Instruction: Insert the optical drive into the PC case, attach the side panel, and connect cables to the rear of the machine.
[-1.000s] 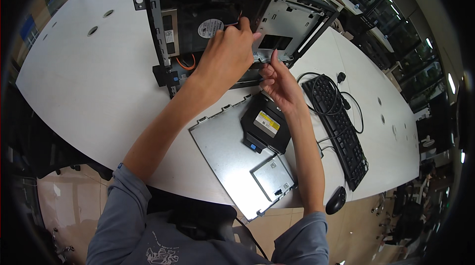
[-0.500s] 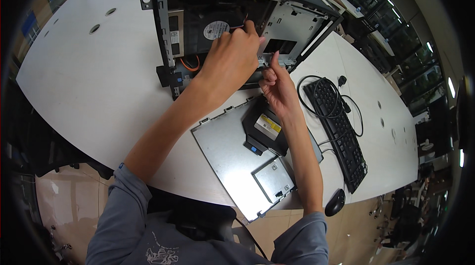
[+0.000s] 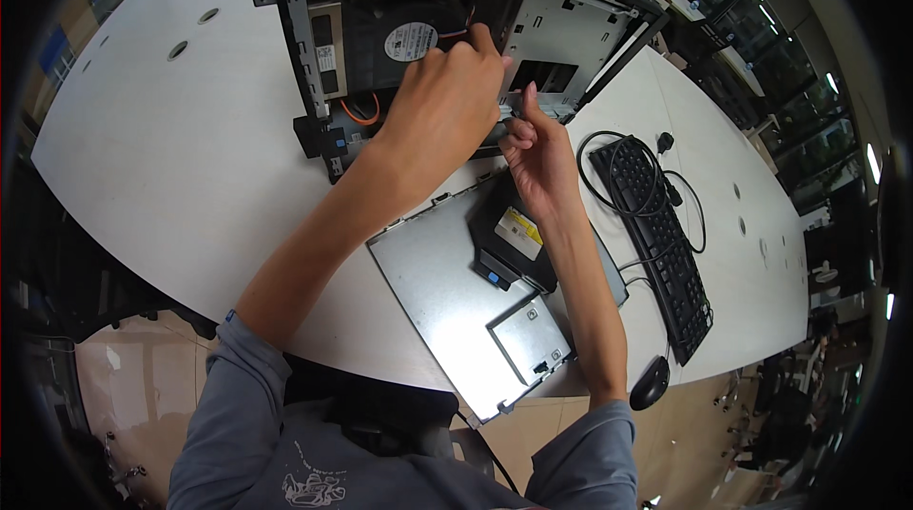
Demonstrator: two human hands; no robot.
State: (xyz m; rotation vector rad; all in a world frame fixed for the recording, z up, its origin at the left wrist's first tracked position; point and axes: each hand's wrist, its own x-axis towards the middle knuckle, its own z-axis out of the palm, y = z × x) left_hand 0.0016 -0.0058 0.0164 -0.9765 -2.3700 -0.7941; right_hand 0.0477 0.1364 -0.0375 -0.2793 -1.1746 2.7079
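An opened black computer case [image 3: 623, 63] stands on the table in front of me, its inside facing me. My left hand [image 3: 455, 96] reaches into it beside the round-labelled fan [image 3: 411, 42], with the fingers bent closed. Thin red and dark wires [image 3: 455, 33] run at its fingertips; what it grips is hidden behind the knuckles. My right hand [image 3: 540, 153] is at the lower inner edge of the case, below a dark rectangular opening [image 3: 547, 77]. Its fingers are curled and its thumb points up; anything between them cannot be made out.
Nearer me lies the metal side panel [image 3: 428, 272], with a black optical drive [image 3: 514, 234] on it. On the right are a black keyboard [image 3: 666, 272] with a coiled cable [image 3: 582, 177] and a mouse [image 3: 650, 383]. An orange cable [image 3: 361, 115] loops in the case.
The view has shifted slightly, so the case sits a little further up and left. Both hands stay at nearly the same spots in the case, fingers still closed.
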